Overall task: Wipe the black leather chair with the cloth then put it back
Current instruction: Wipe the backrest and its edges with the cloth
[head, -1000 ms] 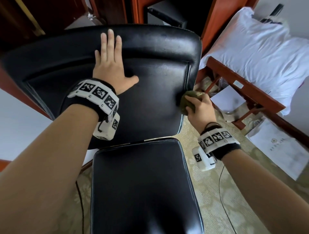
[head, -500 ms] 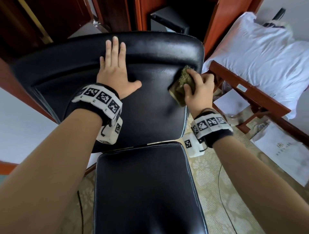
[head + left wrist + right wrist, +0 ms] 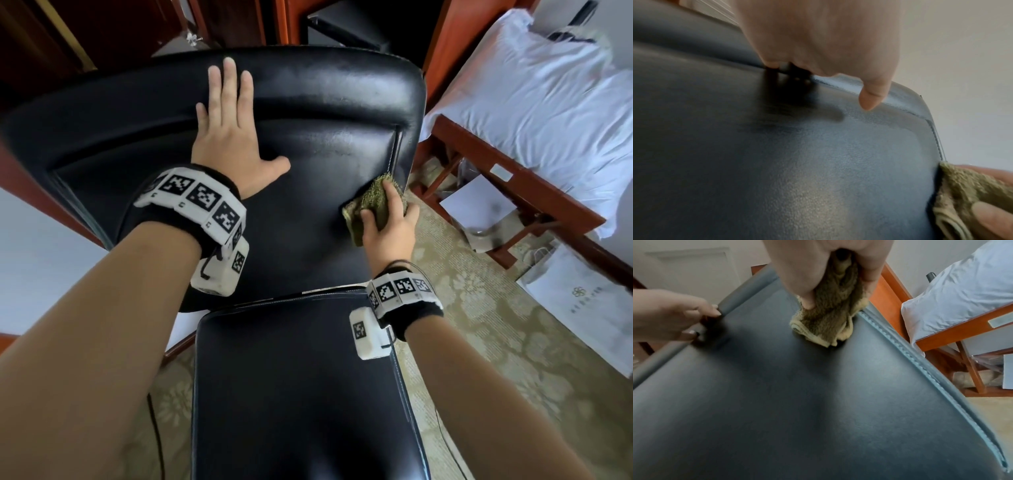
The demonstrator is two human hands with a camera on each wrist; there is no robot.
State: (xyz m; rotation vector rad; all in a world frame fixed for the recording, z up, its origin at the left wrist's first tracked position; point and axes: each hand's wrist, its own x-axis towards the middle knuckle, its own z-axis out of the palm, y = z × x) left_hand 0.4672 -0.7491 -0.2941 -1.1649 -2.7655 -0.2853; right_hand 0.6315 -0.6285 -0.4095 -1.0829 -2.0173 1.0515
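Wiping is under way: the right hand (image 3: pixel 388 222) grips the bunched olive cloth (image 3: pixel 371 202) against the black leather chair (image 3: pixel 325 113) backrest's right seam; left hand (image 3: pixel 233 137) lies flat, bracing. Next, likely the seat.

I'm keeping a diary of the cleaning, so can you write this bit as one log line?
step: wiping backrest | right hand: grips cloth at chair right edge | left hand: flat on backrest | put back: not yet
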